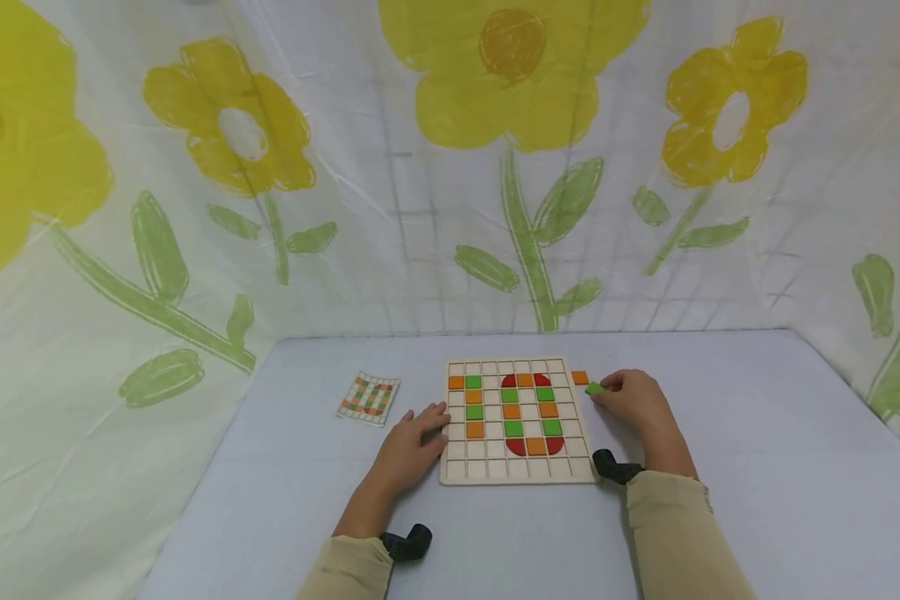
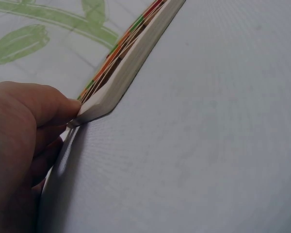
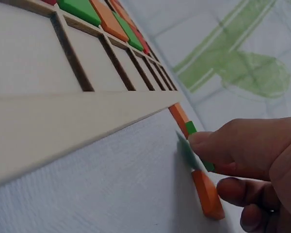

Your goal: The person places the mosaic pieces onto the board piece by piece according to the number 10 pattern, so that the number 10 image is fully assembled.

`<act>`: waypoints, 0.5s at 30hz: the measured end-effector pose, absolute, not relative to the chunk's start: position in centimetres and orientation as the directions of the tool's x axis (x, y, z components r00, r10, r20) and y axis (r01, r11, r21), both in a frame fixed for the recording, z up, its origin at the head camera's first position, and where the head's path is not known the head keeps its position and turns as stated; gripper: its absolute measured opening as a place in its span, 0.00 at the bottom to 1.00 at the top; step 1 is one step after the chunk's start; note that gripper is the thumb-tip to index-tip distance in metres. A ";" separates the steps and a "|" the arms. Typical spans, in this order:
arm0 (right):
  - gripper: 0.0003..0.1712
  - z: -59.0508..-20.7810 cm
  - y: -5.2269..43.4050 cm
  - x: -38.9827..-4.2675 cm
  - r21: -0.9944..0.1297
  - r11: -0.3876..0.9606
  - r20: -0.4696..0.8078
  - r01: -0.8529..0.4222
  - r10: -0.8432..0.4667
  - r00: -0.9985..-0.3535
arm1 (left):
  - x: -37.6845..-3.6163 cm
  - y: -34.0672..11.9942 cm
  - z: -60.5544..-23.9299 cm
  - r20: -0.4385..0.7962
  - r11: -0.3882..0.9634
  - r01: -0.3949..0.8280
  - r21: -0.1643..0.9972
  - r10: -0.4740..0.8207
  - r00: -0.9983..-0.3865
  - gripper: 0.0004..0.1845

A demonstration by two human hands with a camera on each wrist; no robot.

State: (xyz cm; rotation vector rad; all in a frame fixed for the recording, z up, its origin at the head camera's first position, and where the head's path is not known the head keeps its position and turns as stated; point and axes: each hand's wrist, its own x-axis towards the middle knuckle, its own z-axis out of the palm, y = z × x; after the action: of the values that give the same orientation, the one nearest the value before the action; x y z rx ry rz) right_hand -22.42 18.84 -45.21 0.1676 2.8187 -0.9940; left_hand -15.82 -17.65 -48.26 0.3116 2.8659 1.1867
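Note:
A wooden grid board [image 1: 495, 469] lies on the table with orange, green and red tiles set in its cells. My left hand [image 1: 431, 421] rests against the board's left edge; in the left wrist view its fingertips [image 2: 70, 109] touch the board's side [image 2: 131, 68]. My right hand [image 1: 607, 396] is just right of the board's upper part and pinches a small green tile [image 1: 596, 388] between thumb and forefinger. Up close, the green tile [image 3: 190, 128] is on edge by the board frame [image 3: 63, 121]. Loose orange tiles [image 3: 207, 194] lie beside it on the table.
A checked pattern card [image 1: 369, 397] lies left of the board. One orange tile [image 1: 580, 377] sits off the board's upper right corner. The pale blue table [image 1: 757, 467] is walled by a white sheet with yellow flowers [image 1: 510, 75].

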 end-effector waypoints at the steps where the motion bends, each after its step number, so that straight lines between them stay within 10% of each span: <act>1: 0.25 -45.1 18.7 -22.4 -0.617 0.772 -0.177 0.153 0.054 -0.983 | -15.8 -17.6 -48.3 0.054 0.689 0.174 0.703 0.193 -0.980 0.20; 15: 0.12 -43.2 7.3 -20.1 -0.659 0.684 -0.071 -0.312 -0.470 -0.880 | -15.9 -17.7 -48.3 0.061 0.680 0.180 0.711 0.196 -0.979 0.20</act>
State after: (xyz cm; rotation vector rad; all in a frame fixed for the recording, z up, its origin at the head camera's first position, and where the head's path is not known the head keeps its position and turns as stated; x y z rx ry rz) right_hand -20.08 7.33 -43.15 -0.6282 2.6627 -0.9780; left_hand -15.91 -17.70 -48.35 0.3200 2.8606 1.2070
